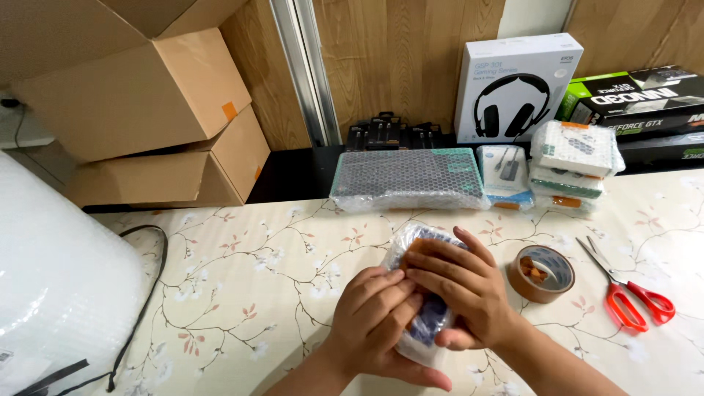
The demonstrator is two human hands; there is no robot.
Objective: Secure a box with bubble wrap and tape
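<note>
**A:** What are the hands doing?

**B:** Both hands grasp a small bubble-wrapped parcel (425,293), near the middle of a table with a floral cloth (242,293). The left hand (378,323) cups it from below and on its left side, fingers curled against the wrap. The right hand (462,290) lies across the top, fingers pressed flat on a strip of brown tape on the parcel. Something dark blue shows through the plastic.

**B:** Just right of the parcel lies a roll of brown packing tape (541,273), flat on the cloth. Farther right are red-handled scissors (631,293), blades pointing to the far side.

**A:** And elsewhere?

**B:** At the far edge sit a wide flat wrapped package (407,178), a smaller wrapped box (504,172) and a stack of wrapped boxes (576,158). Behind them stands a white headset box (517,84). Cardboard cartons (147,110) are piled far left, and a big roll of bubble wrap (59,293) fills the near left.

**A:** How should the pressing be done well?

**B:** I judge the lower hand should keep the wrap taut while the upper fingers smooth the tape outward, so it sticks without creases
</note>
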